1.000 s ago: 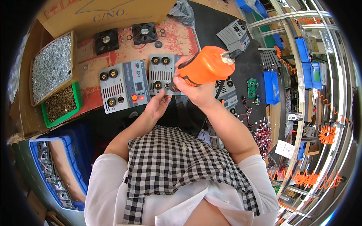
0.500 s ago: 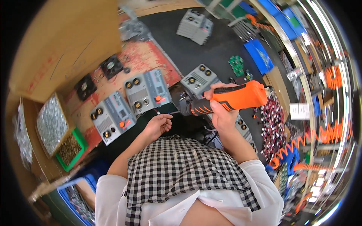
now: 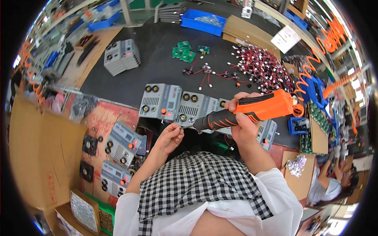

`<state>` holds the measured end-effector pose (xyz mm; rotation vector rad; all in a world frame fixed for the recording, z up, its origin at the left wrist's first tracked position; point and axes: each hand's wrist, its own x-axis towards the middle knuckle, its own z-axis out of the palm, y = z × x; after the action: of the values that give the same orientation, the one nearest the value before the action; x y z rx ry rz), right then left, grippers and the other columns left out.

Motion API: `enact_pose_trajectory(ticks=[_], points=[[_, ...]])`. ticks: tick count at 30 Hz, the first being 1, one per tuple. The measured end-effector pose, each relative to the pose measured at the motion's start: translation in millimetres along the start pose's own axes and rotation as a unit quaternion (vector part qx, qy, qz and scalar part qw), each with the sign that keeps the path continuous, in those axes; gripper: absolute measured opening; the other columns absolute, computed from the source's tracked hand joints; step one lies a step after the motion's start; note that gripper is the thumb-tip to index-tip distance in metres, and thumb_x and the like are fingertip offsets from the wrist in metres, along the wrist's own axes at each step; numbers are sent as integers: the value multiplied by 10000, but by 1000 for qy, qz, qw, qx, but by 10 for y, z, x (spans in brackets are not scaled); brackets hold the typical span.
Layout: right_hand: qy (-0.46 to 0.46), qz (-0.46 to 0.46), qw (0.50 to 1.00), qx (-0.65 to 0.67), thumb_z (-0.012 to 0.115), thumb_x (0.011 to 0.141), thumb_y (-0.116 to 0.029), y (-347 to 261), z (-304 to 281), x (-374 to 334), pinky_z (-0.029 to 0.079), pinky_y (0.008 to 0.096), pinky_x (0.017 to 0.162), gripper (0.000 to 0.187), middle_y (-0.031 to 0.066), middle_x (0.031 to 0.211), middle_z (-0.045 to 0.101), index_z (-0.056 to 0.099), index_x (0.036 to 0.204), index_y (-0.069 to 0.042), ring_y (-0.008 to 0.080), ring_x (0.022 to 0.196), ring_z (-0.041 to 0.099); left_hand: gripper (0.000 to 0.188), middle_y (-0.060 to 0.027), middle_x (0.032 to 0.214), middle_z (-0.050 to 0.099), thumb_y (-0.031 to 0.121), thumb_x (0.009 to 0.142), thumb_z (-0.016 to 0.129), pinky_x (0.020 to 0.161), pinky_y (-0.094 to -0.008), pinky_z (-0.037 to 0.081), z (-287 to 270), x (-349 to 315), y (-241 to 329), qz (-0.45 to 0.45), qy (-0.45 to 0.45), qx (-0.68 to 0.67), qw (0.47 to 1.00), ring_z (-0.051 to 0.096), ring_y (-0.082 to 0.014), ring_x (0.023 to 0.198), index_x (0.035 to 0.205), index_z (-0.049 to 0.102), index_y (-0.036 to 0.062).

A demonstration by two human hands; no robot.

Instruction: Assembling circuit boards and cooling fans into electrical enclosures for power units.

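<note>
The right hand is gripping an orange driver in a full fist, its dark nose pointing left toward the left hand. That hand's grip is pinched narrow at the tip of the driver; whether it is holding something small cannot be told. Both are hovering over grey panels lying in a row on the black counter, near red wires.

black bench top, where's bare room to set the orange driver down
Free: the dark strip of bench top between the lone grey unit and the row of grey panels, and the patch behind the green boards. Crowded: the wire pile to the right.
</note>
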<state>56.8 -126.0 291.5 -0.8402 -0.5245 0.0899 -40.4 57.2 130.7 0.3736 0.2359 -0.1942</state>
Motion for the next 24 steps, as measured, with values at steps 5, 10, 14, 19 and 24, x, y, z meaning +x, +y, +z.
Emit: enact_pose_trajectory(ticks=[5,10,14,19,24], points=[[34,-20,999,15,556,618,39,-111,-316,81,410,378,713,417,139,955,497,372,971,-85,208,764,512,177,-20,633,485,245,787,562,406,-185,270,134,303,-62,-33,-15,102,994,369,-80,488,749,494,86],[48,-19,998,37,565,614,44,-138,-661,217,415,376,699,430,149,955,495,370,972,-92,207,748,508,269,-11,567,471,312,762,583,389,-197,266,193,591,-39,-89,-14,152,984,365,-79,461,699,484,70],[58,-31,996,58,579,606,47,-119,-910,345,419,369,687,458,155,952,494,361,984,-93,209,726,503,271,-24,611,511,305,783,560,412,-192,330,363,856,-12,-121,35,243,962,437,-85,491,838,526,41],[68,-48,996,-30,639,616,-82,-218,-1203,472,392,361,685,451,79,925,495,359,968,-124,160,700,481,277,-12,652,531,280,793,555,504,-206,399,555,1579,535,-90,128,506,848,514,-92,585,982,532,79],[45,-54,997,-36,640,608,15,-292,-1503,422,431,388,689,460,142,917,494,320,916,-105,188,704,514,284,-50,708,560,140,724,563,575,-313,440,589,2441,977,39,108,930,349,567,-178,689,1003,530,180]])
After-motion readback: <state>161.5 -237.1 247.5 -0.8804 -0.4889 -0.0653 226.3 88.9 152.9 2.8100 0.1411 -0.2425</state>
